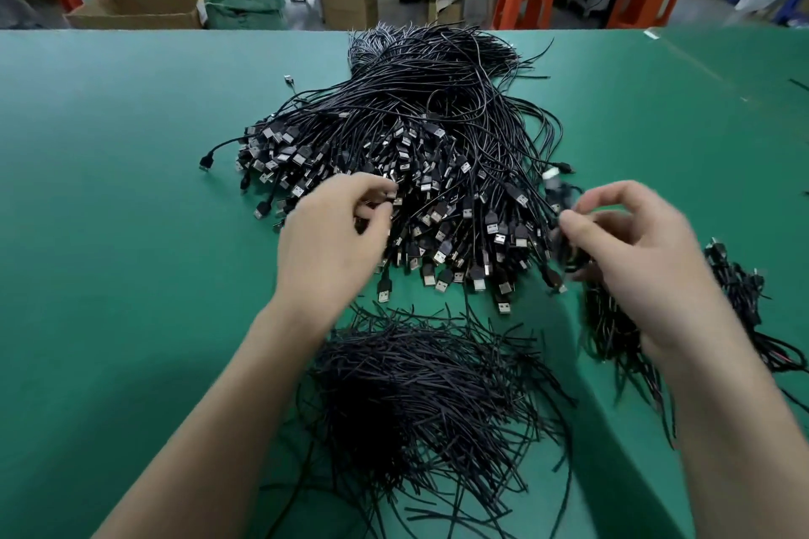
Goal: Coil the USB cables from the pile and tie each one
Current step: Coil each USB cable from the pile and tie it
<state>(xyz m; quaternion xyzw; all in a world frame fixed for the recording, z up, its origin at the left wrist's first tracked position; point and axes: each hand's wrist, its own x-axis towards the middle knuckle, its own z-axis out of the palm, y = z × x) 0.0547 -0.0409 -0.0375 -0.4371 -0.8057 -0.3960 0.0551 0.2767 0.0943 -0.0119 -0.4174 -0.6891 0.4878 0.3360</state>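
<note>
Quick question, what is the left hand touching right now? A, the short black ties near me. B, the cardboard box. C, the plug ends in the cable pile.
C: the left hand pinches a plug at the near edge of the cable pile; the ties lie closer, untouched.

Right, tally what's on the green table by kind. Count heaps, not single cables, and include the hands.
Pile of loose USB cables: 1
Heap of short black ties: 1
Heap of bundled cables at the right: 1
Hands: 2, left hand pinching a plug, right hand gripping a cable
Total: 5
</note>
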